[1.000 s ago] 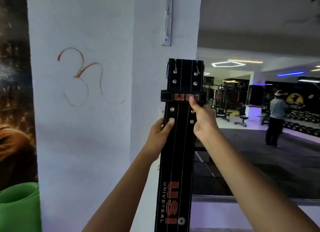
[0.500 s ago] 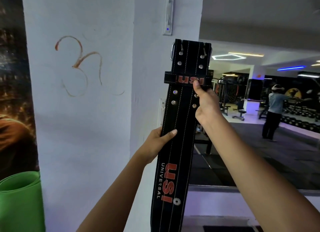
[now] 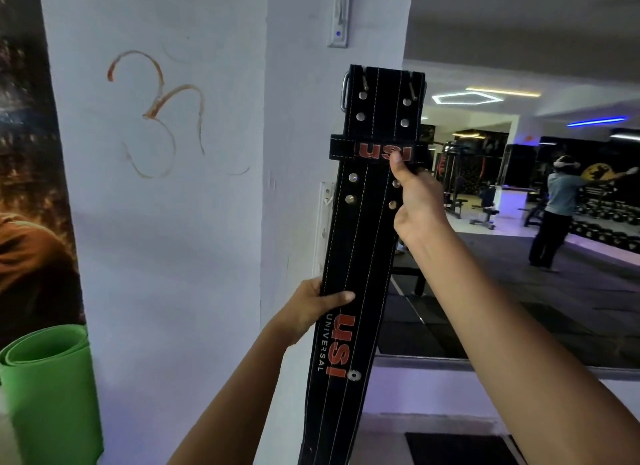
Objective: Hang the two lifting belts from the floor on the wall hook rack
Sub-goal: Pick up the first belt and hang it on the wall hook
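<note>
I hold a black leather lifting belt upright against a white pillar, its metal buckle end at the top. My right hand grips the belt's right edge just under the loop marked "USI". My left hand grips its left edge lower down, above the red "USI UNIVERSAL" print. A white hook rack is fixed on the pillar above the belt's top, apart from it. A second white fitting shows on the pillar behind the belt. The other belt is out of view.
A rolled green mat stands at the lower left beside a dark poster. To the right a large mirror reflects the gym floor, machines and a person standing far off.
Both hands have raised the belt along the pillar, so its buckle end is nearer the hook rack. My left hand has slid lower down the belt's left edge.
</note>
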{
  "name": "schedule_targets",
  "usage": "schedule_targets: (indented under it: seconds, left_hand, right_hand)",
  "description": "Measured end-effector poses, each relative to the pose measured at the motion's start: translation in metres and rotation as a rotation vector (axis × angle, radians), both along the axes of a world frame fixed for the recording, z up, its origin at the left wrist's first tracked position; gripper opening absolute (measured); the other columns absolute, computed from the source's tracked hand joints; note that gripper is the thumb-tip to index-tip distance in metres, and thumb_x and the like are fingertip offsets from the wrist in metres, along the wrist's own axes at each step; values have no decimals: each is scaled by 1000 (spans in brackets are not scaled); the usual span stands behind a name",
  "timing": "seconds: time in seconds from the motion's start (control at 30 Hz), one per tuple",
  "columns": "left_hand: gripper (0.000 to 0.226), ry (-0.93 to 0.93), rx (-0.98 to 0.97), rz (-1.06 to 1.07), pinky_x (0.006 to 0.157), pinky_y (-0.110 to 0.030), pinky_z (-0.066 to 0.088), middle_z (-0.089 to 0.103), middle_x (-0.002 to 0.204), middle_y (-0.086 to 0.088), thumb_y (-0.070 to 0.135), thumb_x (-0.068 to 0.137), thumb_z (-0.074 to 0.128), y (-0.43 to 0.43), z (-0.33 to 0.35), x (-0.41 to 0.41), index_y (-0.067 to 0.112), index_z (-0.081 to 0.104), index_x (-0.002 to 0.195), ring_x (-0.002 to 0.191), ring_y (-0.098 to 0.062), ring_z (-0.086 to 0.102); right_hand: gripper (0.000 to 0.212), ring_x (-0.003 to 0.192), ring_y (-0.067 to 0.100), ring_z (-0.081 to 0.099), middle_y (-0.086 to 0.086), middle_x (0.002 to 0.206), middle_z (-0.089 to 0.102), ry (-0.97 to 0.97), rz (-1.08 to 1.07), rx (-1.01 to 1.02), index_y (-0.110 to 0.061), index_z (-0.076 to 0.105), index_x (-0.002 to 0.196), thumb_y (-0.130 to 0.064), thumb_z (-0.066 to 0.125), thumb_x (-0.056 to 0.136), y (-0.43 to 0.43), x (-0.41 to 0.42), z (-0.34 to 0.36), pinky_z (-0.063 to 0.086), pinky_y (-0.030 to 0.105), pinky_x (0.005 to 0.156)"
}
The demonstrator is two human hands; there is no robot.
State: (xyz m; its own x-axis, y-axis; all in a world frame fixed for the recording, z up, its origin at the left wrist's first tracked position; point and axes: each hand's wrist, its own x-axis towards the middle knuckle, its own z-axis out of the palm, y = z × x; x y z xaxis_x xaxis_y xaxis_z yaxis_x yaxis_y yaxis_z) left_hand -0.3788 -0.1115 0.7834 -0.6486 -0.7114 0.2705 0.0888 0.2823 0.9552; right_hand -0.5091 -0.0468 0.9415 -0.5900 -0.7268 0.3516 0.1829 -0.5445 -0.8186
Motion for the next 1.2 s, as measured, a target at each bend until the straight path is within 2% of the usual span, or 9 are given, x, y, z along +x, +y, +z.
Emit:
schedule_targets:
  seconds: [0.23,0.33,0.4,0.53,0.7,0.83,0.97,1.1,1.2]
  left_hand:
    - [19,-157,-7,20,78,-20,55,72,103,-2,12,83,66,1,-47,2,21,63,100,92,-12,70]
    - [41,38,-35,-2,89,-30,54,68,117,-2,29,81,67,1,5,-5,23,56,120,106,-18,67]
    - [60,168,-34,22,96,-37,52,63,128,-6,45,82,63,1,53,-15,19,47,133,113,-20,64]
    - [40,293,-134,64,85,-32,56,69,113,-2,45,92,48,14,136,-30,19,56,121,104,-19,67]
    - [27,370,-150,85,81,-30,57,70,99,0,38,92,51,14,155,-37,17,61,106,94,-17,70]
    - [26,395,-179,94,89,-38,55,70,100,-1,38,92,51,16,172,-36,18,60,106,98,-21,68]
    - [24,415,-169,87,88,-40,56,69,103,0,40,92,50,15,178,-35,22,60,103,101,-22,68]
    - [20,438,-179,69,84,-35,57,69,104,1,38,93,49,20,186,-34,24,60,103,97,-19,69]
    - [24,457,-186,69,82,-37,58,70,104,0,40,93,49,20,193,-28,23,60,106,96,-20,69]
  right_hand:
    - [30,87,4,48,-13,84,57,-41,2,-17,-7,62,105,-26,67,82,-2,-8,-9,33,42,108]
    - [29,80,1,49,-12,84,58,-24,0,12,-9,65,104,-27,67,81,-1,-10,-7,33,45,109]
    - [13,94,9,57,-8,87,62,-17,11,9,-16,66,86,-26,69,79,-1,-11,-5,39,45,108]
    - [11,103,27,67,2,91,71,33,12,-37,-19,66,74,-28,73,75,3,-8,-9,53,45,93]
    - [20,104,20,66,3,108,70,261,16,-24,-22,65,94,-31,71,77,14,-20,-23,51,44,96]
    - [76,121,13,53,-3,127,61,372,210,256,-23,55,121,-55,76,55,30,-16,-104,42,28,98]
    - [26,99,-6,58,-20,100,65,366,331,235,-33,60,101,-32,62,75,42,-16,-139,41,12,87]
    - [18,96,-10,51,-23,99,61,319,295,187,-32,58,103,-30,54,86,37,-21,-114,34,18,94]
    - [42,89,-11,57,-20,96,66,391,341,310,-31,59,96,-48,69,59,47,-19,-146,40,9,87]
